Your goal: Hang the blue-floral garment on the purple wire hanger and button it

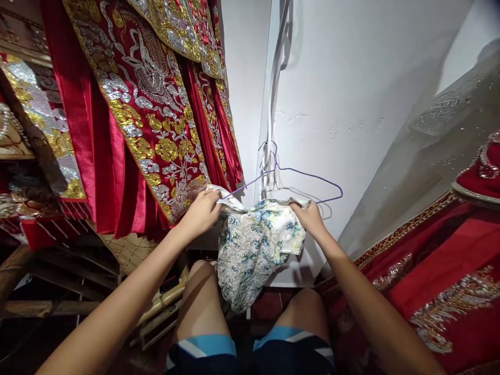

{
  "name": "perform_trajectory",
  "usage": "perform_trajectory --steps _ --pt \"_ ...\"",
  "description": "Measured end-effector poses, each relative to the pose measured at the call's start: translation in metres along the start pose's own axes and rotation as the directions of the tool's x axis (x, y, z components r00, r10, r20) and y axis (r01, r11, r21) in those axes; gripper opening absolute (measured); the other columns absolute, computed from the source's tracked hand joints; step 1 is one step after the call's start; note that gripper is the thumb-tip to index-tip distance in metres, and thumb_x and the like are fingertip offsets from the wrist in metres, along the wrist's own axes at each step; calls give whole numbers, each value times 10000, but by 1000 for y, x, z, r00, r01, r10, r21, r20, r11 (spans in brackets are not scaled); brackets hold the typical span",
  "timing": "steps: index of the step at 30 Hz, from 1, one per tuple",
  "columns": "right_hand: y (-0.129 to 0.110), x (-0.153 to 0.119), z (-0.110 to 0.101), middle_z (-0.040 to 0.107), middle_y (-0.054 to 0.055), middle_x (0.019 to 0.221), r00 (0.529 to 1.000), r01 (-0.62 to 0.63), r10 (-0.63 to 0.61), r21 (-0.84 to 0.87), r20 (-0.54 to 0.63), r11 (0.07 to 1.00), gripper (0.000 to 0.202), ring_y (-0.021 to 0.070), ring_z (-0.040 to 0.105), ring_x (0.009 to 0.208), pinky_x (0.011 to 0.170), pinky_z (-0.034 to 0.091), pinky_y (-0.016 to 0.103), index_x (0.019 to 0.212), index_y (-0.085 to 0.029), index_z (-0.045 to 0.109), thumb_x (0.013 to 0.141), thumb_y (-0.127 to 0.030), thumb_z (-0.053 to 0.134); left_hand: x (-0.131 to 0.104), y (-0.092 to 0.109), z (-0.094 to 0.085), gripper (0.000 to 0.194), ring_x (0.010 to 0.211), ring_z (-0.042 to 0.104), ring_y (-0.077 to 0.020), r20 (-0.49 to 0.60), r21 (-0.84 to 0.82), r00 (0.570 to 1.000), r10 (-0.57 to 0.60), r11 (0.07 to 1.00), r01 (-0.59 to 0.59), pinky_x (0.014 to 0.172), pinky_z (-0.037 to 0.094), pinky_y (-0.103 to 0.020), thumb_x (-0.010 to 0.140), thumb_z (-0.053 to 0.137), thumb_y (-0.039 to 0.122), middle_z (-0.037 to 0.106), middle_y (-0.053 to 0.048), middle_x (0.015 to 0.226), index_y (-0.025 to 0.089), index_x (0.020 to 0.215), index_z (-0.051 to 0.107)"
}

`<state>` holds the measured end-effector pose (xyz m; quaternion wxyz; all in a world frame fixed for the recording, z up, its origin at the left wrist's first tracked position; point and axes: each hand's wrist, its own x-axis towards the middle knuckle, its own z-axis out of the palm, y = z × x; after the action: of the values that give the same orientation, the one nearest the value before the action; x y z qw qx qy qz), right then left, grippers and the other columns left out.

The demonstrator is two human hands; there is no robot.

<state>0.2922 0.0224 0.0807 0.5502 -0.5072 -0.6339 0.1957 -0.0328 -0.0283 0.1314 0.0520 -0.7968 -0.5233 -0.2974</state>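
Your left hand (201, 212) pinches one upper corner of the pale floral garment (253, 245), and your right hand (310, 217) pinches the other; both grips are closed on the cloth. Holding it by its two top corners keeps that edge spread wide while the rest hangs loose, draping down in front of your knees.

The garment sits just under the purple wire hanger (291, 174), which hangs by its hook from something on the white wall (351, 104). Its upper edge lies at the hanger's lower bar, with the left corner touching or just beside the left arm of the wire. Whether the cloth is already looped over the bar I cannot tell, since the folds hide that spot.

To your left, red robes with gold and silver embroidery (148, 104) hang close beside your left hand, near but apart from the pale cloth. To your right, more red embroidered fabric (441, 281) lies spread out, well clear of your right forearm.
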Motion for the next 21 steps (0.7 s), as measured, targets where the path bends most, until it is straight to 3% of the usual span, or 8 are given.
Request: perform_trajectory --steps 3,7,9,11,13,14,18,21 --pt "-7 -10 9 703 50 728 999 1 -4 66 42 998 234 220 635 734 667 484 289 745 -150 683 736 -376 619 27 16 11 236 1301 509 -288 -79 -189 993 93 976 -106 1105 391 -463 928 387 294 577 -138 1390 180 935 593" --pt "-10 -23 14 727 62 820 985 53 -76 148 156 988 276 217 647 783 700 493 288 825 -139 710 796 -380 580 52 20 28 222 1157 596 -265 -175 -271 981 80 954 -126 1005 456 -436 925 400 241 656 -123 1223 180 1048 574" --pt "-8 -22 3 737 76 929 990 125 -133 139 44 982 355 213 649 824 740 502 297 1058 -139 708 777 -333 611 58 13 33 280 1064 623 -263 -197 -257 980 41 962 -92 957 473 -427 923 390 223 681 -116 1126 169 1121 581" --pt "-4 -15 -14 732 90 1024 977 152 -139 73 -161 986 650 198 641 796 757 509 312 1362 -149 560 733 -278 660 60 6 33 301 1038 620 -263 -196 -229 979 55 968 -100 943 471 -415 925 380 219 681 -118 1090 158 1105 613" --pt "0 -3 -34 731 102 1046 960 110 -106 0 -261 994 778 193 632 753 750 511 327 1446 -142 483 706 -263 691 62 1 29 301 1004 613 -256 -182 -209 979 86 970 -124 927 470 -396 926 379 221 665 -114 1045 153 1056 642" --pt "2 4 -44 736 106 1023 966 78 -82 -26 -247 997 719 200 635 754 752 509 334 1384 -125 555 697 -273 706 63 0 26 299 986 606 -251 -170 -202 981 97 971 -131 917 471 -389 925 382 222 650 -109 1019 156 1043 649" --pt "0 28 -79 755 99 844 981 -142 139 14 132 990 361 250 672 770 706 515 345 895 -99 769 644 -357 797 69 -2 15 257 1055 552 -261 -206 -152 977 54 985 -87 965 440 -400 921 428 265 574 -108 1036 171 995 654" --pt "-6 32 -91 762 114 840 849 -392 294 149 440 908 423 253 693 701 626 535 356 921 -106 764 615 -384 853 69 -10 11 286 1024 562 -257 -244 -184 968 -65 983 20 921 446 -381 913 502 387 577 -98 1048 176 1063 623"
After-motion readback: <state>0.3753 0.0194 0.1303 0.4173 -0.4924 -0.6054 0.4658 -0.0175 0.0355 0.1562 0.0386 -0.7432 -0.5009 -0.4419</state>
